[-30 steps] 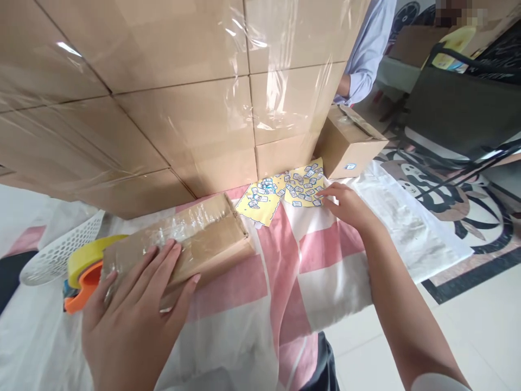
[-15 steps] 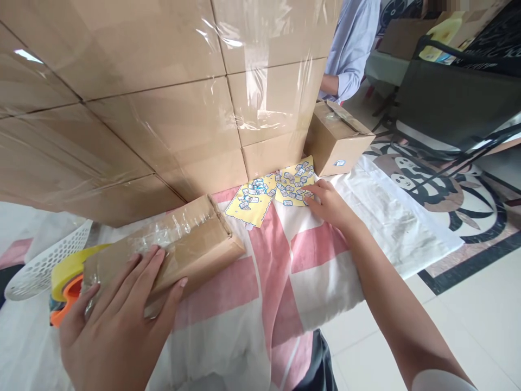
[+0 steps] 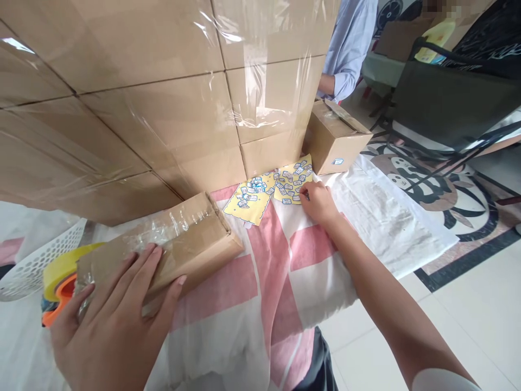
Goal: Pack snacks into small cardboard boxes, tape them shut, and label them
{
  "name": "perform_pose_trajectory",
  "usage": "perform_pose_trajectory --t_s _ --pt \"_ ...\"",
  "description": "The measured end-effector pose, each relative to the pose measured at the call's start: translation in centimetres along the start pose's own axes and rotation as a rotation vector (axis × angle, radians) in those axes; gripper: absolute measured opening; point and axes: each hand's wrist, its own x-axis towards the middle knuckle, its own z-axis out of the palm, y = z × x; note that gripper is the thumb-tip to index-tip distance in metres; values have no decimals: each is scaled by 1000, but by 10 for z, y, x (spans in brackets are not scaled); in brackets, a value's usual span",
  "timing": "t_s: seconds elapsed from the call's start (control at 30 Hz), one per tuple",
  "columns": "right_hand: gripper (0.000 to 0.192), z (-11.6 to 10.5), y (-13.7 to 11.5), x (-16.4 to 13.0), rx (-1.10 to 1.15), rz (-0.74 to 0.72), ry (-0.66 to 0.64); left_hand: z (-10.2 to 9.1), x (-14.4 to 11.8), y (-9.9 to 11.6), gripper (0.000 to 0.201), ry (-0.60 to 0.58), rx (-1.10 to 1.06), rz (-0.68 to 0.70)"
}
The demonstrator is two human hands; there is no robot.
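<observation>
— Where are we standing with this parcel?

— We are pressing our left hand (image 3: 109, 320) flat on the taped parcel (image 3: 163, 247), fingers spread, palm down, gripping nothing. The parcel is lying on the pink-and-white cloth (image 3: 280, 277) toward the near left of the desk, already wrapped in clear tape and closed, so the sealing is looking done to us.

— And the label side of it?

— That part is looking unfinished. We are stretching our right hand (image 3: 317, 202) out, arm nearly straight, to the two yellow sticker sheets (image 3: 268, 190) lying at the far edge of the cloth, right against the wall of stacked cartons (image 3: 163, 108). Our fingertips are curling down onto the right-hand sheet; whether they are pinching a sticker yet, we cannot tell. No sticker is showing on the parcel.

— What else is sitting around us?

— The tape dispenser (image 3: 59, 285), yellow and orange, is peeking out just behind the parcel's left end, beside a white perforated basket (image 3: 36, 266). A small carton (image 3: 336, 142) is resting just beyond the sheets, and another person's sleeve (image 3: 345, 60) is showing behind it.
</observation>
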Motion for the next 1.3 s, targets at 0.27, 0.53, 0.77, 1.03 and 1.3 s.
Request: perform_pose_trajectory --t_s 0.27,0.53,0.77,1.03,1.3 --pt "23 2 -13 -5 -122 -6 -59 -1 0 0 67 -1 32 16" --pt "20 -2 -16 -8 -125 12 -77 1 -5 -2 60 -33 22 -17" --pt "27 -7 -13 -11 -8 -73 -71 3 -7 -4 56 -45 41 -22" --pt "16 -8 -15 -12 593 -76 7 4 -7 -4 56 -52 35 -32" --pt "11 -4 -52 -27 1130 -37 -47 1 -11 -18 58 -64 -5 30"
